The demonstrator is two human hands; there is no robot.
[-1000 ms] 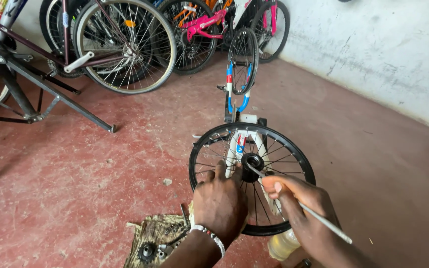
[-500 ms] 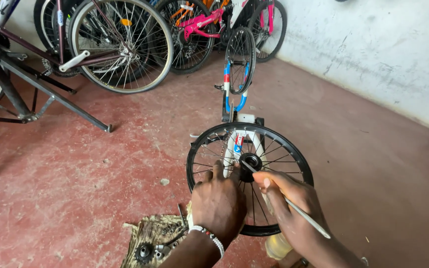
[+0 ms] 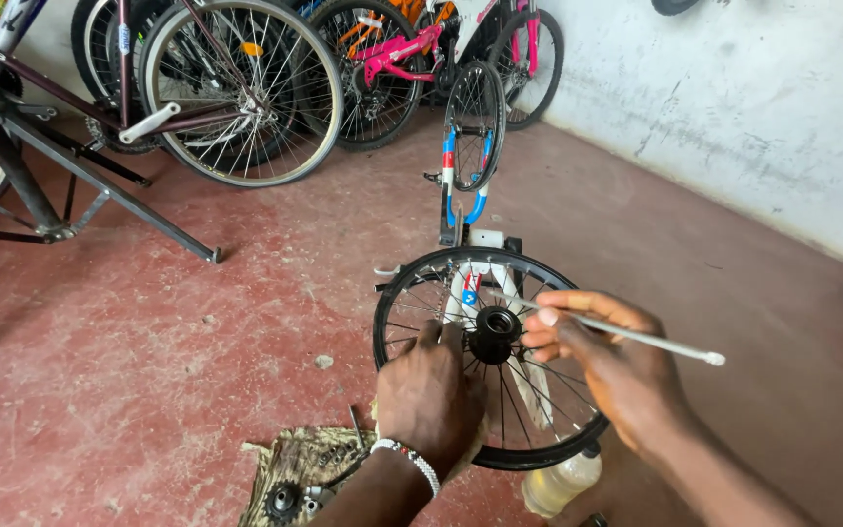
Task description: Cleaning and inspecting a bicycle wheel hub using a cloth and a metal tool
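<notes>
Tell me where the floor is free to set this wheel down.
Widest bare patch: red floor left of the small black wheel, below the repair stand leg. Also free: floor between the wheel and white wall. Crowded: the rag with parts beside the left hand, and the bottle under the right hand.

Soft, even daylight is filling the scene — shadows on the floor [image 3: 148, 371] are lying faint, no glare is showing, and lines are bending slightly toward the edges.

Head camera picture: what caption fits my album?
Left hand steadies a small black wheel while right hand pokes a thin rod toward its hub.
</notes>
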